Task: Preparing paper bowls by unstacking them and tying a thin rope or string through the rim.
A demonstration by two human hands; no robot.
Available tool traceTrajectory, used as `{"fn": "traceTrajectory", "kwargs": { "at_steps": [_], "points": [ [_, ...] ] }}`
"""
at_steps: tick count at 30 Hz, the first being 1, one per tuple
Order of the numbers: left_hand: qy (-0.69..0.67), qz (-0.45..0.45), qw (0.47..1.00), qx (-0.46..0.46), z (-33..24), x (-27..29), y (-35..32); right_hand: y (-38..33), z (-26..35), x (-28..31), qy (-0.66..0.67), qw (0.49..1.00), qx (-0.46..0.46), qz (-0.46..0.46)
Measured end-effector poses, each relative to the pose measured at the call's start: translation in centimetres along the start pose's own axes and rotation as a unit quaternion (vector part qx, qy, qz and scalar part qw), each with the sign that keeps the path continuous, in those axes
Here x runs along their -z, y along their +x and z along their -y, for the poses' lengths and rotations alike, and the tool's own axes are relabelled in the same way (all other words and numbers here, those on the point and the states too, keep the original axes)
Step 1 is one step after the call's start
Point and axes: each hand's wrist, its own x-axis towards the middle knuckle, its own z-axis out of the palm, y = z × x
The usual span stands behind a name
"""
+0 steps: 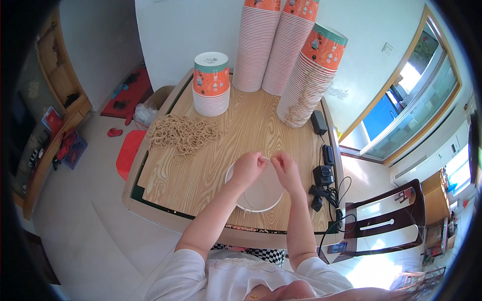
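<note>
A white round paper bucket (261,196) stands on the wooden table, its open mouth toward me. My left hand (248,168) is closed in a pinch at the bucket's far left rim. Close beside it, my right hand (285,169) pinches at the far right rim. What lies between the fingertips is too small to make out. A short bit of thin cord shows at the near rim. To the left, a loose tangle of tan cord (183,134) lies on the table.
A short stack of orange-and-green paper buckets (211,83) stands behind the cord. Tall stacks (257,47) rise at the back; the right one (306,80) has cord hanging down its side. Black power adapters (324,175) and cables line the right edge. A dark chair (386,220) stands right.
</note>
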Motion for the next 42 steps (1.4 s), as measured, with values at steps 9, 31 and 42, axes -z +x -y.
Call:
{"fn": "traceTrajectory", "kwargs": {
  "at_steps": [9,31,42],
  "points": [
    [0.145,-0.013,0.989,0.034,-0.1,0.1,-0.3,-0.7,-0.5,-0.7,0.025,0.999,-0.039,0.026],
    [0.171,-0.023,0.985,0.014,0.1,-0.6,0.1,-0.6,-0.4,-0.9,0.018,0.999,-0.021,0.029],
    [0.174,-0.036,0.984,0.033,0.0,-1.1,0.4,1.1,-4.7,-1.2,0.408,0.858,-0.281,0.136]
  ]
}}
